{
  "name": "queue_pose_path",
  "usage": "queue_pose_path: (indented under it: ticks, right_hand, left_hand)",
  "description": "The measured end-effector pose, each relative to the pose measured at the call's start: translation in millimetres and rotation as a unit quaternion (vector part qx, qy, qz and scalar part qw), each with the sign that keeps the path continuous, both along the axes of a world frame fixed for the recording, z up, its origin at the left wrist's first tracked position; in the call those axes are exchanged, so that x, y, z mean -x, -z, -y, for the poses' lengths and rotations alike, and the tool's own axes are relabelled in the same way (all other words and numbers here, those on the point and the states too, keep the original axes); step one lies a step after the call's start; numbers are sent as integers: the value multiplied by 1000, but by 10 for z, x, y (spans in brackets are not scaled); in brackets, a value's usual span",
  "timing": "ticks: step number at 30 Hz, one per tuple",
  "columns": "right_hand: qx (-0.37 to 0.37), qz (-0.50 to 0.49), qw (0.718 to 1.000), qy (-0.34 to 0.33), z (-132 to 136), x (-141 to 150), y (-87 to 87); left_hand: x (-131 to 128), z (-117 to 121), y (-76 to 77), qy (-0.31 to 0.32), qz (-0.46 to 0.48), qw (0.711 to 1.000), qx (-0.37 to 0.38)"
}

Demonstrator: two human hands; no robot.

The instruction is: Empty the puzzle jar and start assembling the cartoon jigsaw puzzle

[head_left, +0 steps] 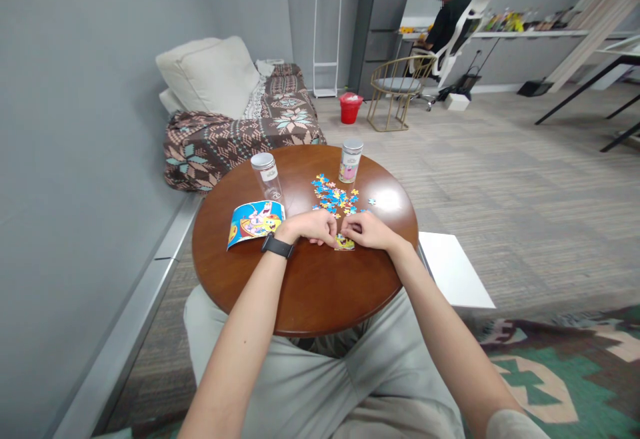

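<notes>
My left hand [309, 227] and my right hand [367, 230] meet over the middle of a round brown table [310, 292]. Both have their fingers curled down onto a small joined cluster of jigsaw pieces [345, 244] lying on the tabletop. A black watch sits on my left wrist. Just beyond the hands lies a scatter of loose blue, yellow and pink puzzle pieces [334, 198]. A colourful cartoon picture sheet [255, 221] lies to the left of my left hand.
A clear empty jar with a silver lid [265, 176] and a second lidded jar [350, 160] stand at the table's far side. A sofa with pillows stands behind, a white box to the right, and a person sits at a desk far back.
</notes>
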State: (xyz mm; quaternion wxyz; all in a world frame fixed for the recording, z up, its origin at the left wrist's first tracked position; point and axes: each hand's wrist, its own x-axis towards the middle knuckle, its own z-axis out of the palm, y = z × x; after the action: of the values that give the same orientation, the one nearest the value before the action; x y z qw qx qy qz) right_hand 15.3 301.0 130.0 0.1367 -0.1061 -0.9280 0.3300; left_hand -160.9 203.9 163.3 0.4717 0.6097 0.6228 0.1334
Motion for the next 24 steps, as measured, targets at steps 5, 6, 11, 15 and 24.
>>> queue_pose_path:
  ticks: [5, 6, 11, 15, 24]
  right_hand:
    - [0, -5, 1000, -3, -1, -1, -5]
    - [0, -5, 1000, -3, -1, -1, -5]
    - [0, 3, 1000, -4, -8, -3, 6]
    - [4, 8, 1000, 0, -13, -1, 16]
    - [7, 3, 1000, -4, -10, -2, 3]
  left_hand:
    - [-2, 0, -9, 0, -6, 1000, -1]
    - [-5, -1, -13, 3, -10, 1000, -1]
    - [-28, 4, -47, 5, -11, 1000, -5]
    - [-22, 0, -32, -16, -5, 1000, -7]
    - [1, -17, 11, -24, 15, 1000, -2]
